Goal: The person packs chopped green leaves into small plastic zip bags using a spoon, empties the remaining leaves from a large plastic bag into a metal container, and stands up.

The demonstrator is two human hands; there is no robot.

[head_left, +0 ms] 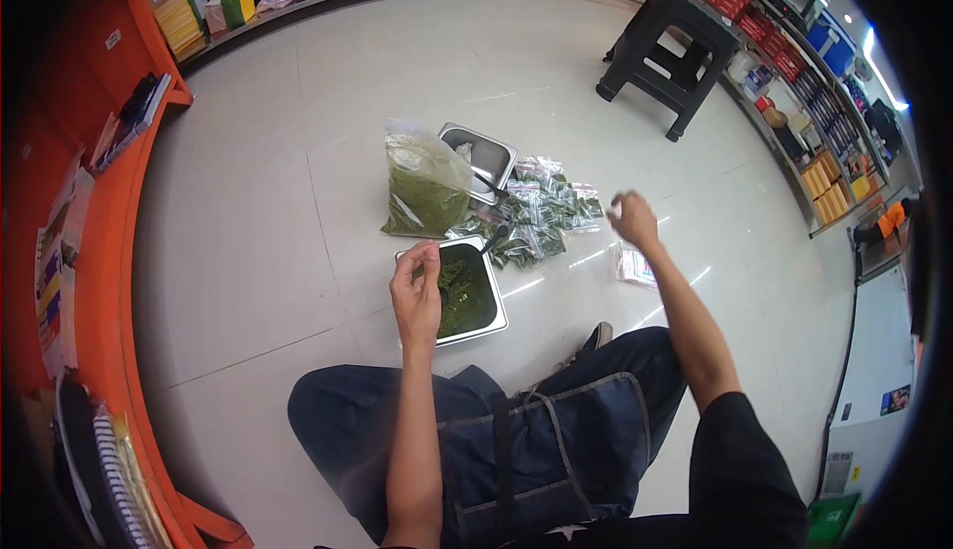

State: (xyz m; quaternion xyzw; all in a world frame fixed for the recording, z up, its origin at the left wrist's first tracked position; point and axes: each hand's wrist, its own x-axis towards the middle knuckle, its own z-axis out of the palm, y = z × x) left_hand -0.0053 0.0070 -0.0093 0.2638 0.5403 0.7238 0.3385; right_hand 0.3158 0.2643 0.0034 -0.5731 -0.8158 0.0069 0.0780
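My left hand [417,296] is raised over the left edge of a metal pan [501,321] holding chopped green leaves [459,301]. Its fingers are bent and pressed together; anything between them is too small to make out. To the right, my right hand [633,223] is closed beside a pile of small zip bags [541,206] filled with green leaves. What it may pinch is hidden. Below that hand lies a stack of flat, pinkish-white packets [633,266] on the floor. A dark-handled utensil [494,238] leans on the pan's far rim.
Behind the pan stands a large clear bag of green leaves [427,187], next to a second metal pan [506,147]. A black plastic stool [667,58] is at the back right. Orange shelving [104,251] lines the left side; stocked shelves [794,102] line the right.
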